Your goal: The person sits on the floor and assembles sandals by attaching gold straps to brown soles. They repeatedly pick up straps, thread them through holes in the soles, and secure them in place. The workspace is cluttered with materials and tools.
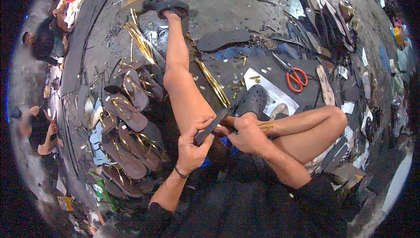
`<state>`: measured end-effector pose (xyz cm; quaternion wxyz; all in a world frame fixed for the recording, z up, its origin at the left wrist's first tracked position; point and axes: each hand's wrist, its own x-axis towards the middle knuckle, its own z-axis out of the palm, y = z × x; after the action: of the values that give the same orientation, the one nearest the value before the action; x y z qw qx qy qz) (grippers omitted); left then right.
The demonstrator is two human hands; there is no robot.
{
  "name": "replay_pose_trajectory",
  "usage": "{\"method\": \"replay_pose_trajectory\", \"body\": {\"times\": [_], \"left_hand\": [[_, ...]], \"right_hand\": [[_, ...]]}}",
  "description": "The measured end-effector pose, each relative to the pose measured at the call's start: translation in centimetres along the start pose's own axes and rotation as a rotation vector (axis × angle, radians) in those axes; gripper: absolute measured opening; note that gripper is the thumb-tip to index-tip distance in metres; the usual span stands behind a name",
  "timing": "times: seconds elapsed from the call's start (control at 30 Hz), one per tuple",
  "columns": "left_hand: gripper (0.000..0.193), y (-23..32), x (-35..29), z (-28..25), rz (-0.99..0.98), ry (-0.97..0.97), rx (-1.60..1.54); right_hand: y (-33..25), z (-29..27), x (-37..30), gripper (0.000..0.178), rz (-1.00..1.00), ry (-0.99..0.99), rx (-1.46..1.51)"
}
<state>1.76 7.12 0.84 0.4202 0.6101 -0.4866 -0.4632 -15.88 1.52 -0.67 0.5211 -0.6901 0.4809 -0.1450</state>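
Observation:
A dark sandal sole (211, 129) is held edge-on and tilted over my lap. My left hand (194, 145) is closed round its lower end, thumb on one face and fingers on the other. At its upper end the fingers of my right hand (247, 133) are bunched against the sole, and their tips are partly hidden. Gold strips (265, 126) show between my right hand and my bent leg. Beyond the hands lie more long gold strips (212, 82) and a white sheet (280, 97) with small gold pieces by it. Scissors (296, 79) with red-orange handles rest farther right.
Finished-looking sandals (127, 122) with gold straps are piled on my left. A loose sole (223, 40) lies ahead, near a bundle of gold strips (141, 41). Several dark soles (323, 19) stand stacked at the far right. Two other people (48, 36) sit at the far left.

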Motion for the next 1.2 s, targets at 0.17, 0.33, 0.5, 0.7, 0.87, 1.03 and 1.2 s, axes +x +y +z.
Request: {"method": "replay_pose_trajectory", "body": {"times": [0.17, 0.33, 0.5, 0.7, 0.87, 1.03, 1.2], "left_hand": [[0.029, -0.2, 0.2, 2.1, 0.134, -0.034, 0.025], [0.025, 0.8, -1.2, 3.4, 0.217, 0.081, 0.114], [0.030, -1.8, 0.3, 4.1, -0.224, 0.144, 0.024], [0.050, -4.9, -2.1, 5.4, -0.172, -0.075, 0.509], [0.055, -6.4, 2.6, 3.8, -0.147, 0.189, 0.143], [0.075, -1.1, 5.7, 1.4, -0.280, 0.152, -0.546], [0.100, -0.6, 6.6, 2.6, 0.032, 0.181, -0.219]], "right_hand": [[3.0, -0.7, -1.6, 0.016, -0.141, 0.063, -0.142], [2.3, -3.5, -2.7, 0.025, -0.214, -0.034, -0.153], [0.7, -4.4, -0.8, 0.034, -0.020, 0.179, -0.102], [4.8, -2.7, 2.7, 0.014, -0.278, 0.370, -0.845], [4.0, -3.5, 3.4, 0.018, -0.064, 0.468, -0.420], [6.4, -1.8, 2.1, 0.011, -0.127, 0.499, 0.006], [2.0, -2.7, 1.7, 0.011, -0.145, 0.264, 0.124]]}}
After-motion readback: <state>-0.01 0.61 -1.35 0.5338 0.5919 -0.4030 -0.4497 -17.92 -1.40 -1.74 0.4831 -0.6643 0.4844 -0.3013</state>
